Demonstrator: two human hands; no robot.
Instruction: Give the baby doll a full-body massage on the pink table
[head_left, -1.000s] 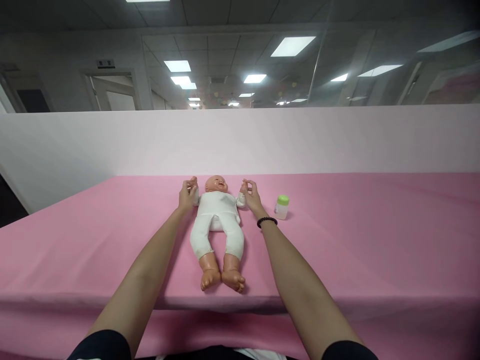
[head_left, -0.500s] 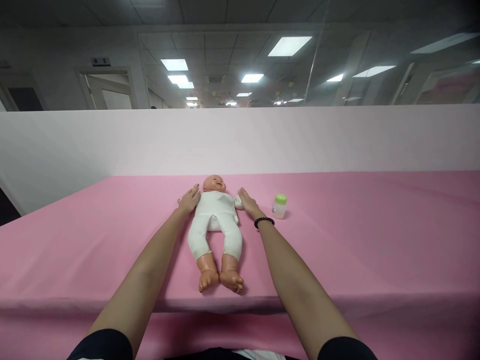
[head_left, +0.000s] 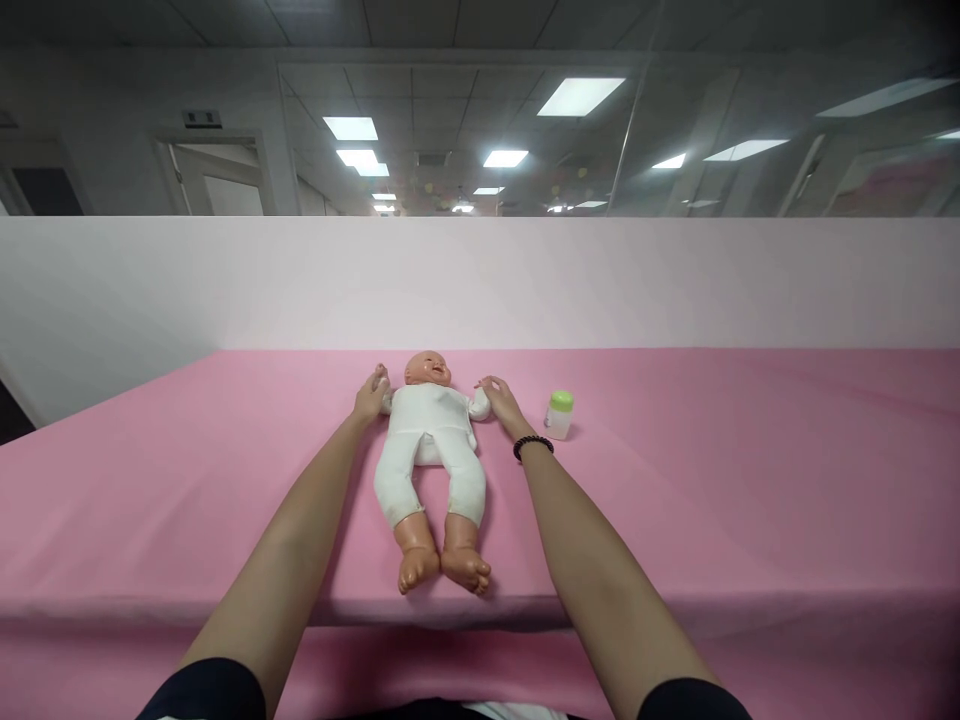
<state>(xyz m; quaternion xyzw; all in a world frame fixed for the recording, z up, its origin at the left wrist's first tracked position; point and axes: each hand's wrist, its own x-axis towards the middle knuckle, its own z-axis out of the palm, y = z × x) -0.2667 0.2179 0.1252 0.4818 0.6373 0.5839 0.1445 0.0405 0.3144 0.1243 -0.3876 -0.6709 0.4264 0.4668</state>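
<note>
A baby doll (head_left: 430,412) with a white cloth body lies on its back on the pink-covered table, its bare feet toward me. My left hand (head_left: 369,396) is closed around the doll's arm on the left side, hiding much of that forearm. On the other side, my right hand (head_left: 501,402), below which a dark beaded bracelet (head_left: 533,446) circles the wrist, has its fingers bent over the end of the doll's other arm (head_left: 480,404). The doll's small hands are mostly covered by my fingers.
A small clear bottle with a green lid (head_left: 559,415) stands just right of my right wrist. The pink table cover (head_left: 750,480) drops over the front edge near me. Behind the table rises a low white wall (head_left: 480,280) with glass above it.
Both my hands have shifted slightly outward from the doll's shoulders along its arms, and my fingers have curled in around them. The doll's body and the bottle stay in place.
</note>
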